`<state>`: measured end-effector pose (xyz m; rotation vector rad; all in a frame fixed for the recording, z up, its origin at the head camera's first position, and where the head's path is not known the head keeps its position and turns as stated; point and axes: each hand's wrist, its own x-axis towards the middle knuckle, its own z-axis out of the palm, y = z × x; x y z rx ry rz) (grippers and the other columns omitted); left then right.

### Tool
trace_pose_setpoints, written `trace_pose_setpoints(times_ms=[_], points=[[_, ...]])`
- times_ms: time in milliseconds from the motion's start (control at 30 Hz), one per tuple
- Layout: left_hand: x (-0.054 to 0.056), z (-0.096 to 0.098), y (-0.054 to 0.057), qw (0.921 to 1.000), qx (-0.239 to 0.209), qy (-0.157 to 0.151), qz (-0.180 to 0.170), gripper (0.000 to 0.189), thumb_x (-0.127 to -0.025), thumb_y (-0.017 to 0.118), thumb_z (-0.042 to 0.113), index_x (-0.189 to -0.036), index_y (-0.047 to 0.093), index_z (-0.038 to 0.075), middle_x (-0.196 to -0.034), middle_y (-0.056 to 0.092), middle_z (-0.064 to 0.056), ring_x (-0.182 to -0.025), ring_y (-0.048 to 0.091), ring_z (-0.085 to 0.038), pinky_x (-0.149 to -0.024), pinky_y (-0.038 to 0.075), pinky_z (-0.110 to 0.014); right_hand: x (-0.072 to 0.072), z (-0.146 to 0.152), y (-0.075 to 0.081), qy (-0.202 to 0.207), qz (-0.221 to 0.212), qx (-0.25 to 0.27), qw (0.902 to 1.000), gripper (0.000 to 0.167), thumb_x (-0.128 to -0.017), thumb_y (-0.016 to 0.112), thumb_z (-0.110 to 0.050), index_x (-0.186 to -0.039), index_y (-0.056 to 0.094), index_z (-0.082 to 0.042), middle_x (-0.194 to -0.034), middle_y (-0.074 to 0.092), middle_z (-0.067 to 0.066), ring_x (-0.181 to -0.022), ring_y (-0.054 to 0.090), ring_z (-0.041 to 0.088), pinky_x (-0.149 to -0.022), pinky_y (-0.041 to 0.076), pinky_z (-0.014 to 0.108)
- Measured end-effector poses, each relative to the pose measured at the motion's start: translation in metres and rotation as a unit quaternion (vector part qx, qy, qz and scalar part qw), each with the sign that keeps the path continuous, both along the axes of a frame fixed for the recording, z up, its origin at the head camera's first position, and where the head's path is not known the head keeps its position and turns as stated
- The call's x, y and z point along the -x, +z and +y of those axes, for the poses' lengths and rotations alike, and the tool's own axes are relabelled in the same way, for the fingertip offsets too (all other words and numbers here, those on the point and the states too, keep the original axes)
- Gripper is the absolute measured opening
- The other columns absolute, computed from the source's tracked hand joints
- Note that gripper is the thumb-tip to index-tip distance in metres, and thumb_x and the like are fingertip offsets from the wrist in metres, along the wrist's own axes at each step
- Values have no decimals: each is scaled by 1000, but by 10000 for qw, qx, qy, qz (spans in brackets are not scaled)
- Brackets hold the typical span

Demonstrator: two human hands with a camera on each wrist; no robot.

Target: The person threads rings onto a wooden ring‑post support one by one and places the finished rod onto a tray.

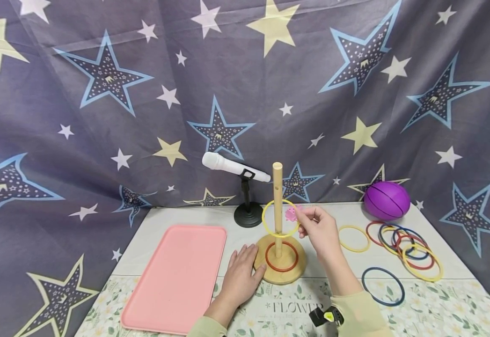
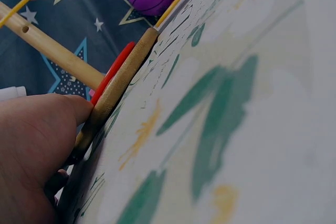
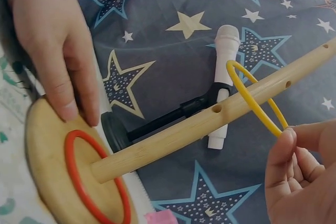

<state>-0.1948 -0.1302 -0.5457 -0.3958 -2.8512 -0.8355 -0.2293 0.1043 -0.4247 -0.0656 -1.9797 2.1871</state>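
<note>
Ring peg, wooden, one: upright post (image 1: 278,210) on a round base (image 1: 284,279), standing near the middle of the table (image 1: 350,213), inward from its far edge. Red ring (image 1: 281,270), one: down flat on the base, encircling the foot of the post. Yellow ring (image 3: 257,111), one: around the post but aloft, well above the red — its rim pinched between thumb and fingers of the right hand (image 1: 321,229). Left hand (image 1: 241,273): fingers extended, thumb apart, resting at the base's left side and pinching nothing. Rings off the peg: an overlapping heap (image 1: 417,258) in red, blue and yellow toward the table's right edge; a single yellow hoop (image 1: 356,251) at the heap's left; a single blue hoop (image 1: 390,305) nearer the front. Progress, as judged: early — one ring seated, a second threaded but unreleased, most remaining on the table. Also present: pink tray (image 1: 177,281) along the left edge; white microphone (image 1: 228,164) on a black stand (image 1: 248,216) by the far edge; purple ball (image 1: 386,200) at the far right corner.
</note>
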Motion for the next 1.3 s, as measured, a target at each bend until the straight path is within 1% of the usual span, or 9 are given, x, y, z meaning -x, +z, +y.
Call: trace_pose_setpoints(times_ms=[200, 400, 600, 800, 1000, 1300], points=[[2, 0, -2, 10000, 14, 31, -52, 64, -111, 64, 36, -162, 52, 0, -167, 50, -19, -161, 38, -38, -134, 17, -62, -4, 2, -9, 84, -155, -31, 9998, 21, -105, 79, -13, -106, 69, 5, -79, 64, 4, -62, 60, 9, -57, 58, 20], [1, -1, -1, 10000, 35, 12, -54, 65, -111, 65, 36, -162, 51, -1, -168, 50, -19, -161, 38, -39, -134, 18, -62, -2, 6, -19, 258, -335, -30, 9991, 18, -104, 79, -10, -104, 70, 6, -75, 62, 4, -60, 60, 10, -55, 57, 21], [1, -1, -1, 10000, 27, -13, -35, 65, -111, 66, 36, -162, 51, -2, -167, 51, -20, -160, 39, -40, -134, 19, -63, -1, 9, -27, 454, -511, -180, 9975, 17, -104, 78, -8, -103, 69, 7, -73, 61, 4, -57, 60, 12, -53, 57, 22], [0, 0, 0, 10000, -17, 5, -62, 65, -111, 65, 36, -162, 51, -2, -167, 50, -21, -160, 38, -40, -134, 18, -63, 3, 11, -37, 624, -714, -399, 9947, 13, -105, 74, -4, -102, 67, 7, -74, 61, 5, -59, 59, 11, -53, 55, 21], [1, 1, -1, 9999, -57, 26, -149, 65, -111, 64, 37, -163, 50, 0, -168, 49, -19, -162, 36, -38, -135, 16, -62, 8, 14, -50, 850, -928, -760, 9891, 12, -104, 74, -4, -102, 68, 6, -75, 61, 7, -60, 58, 12, -51, 54, 20], [1, 1, 0, 9999, -93, -13, -88, 65, -111, 66, 35, -162, 51, -2, -167, 50, -21, -161, 37, -40, -134, 17, -63, 11, 18, -67, 1133, -1077, -1188, 9805, 14, -104, 74, -6, -101, 69, 6, -75, 61, 7, -60, 57, 13, -50, 53, 22]])
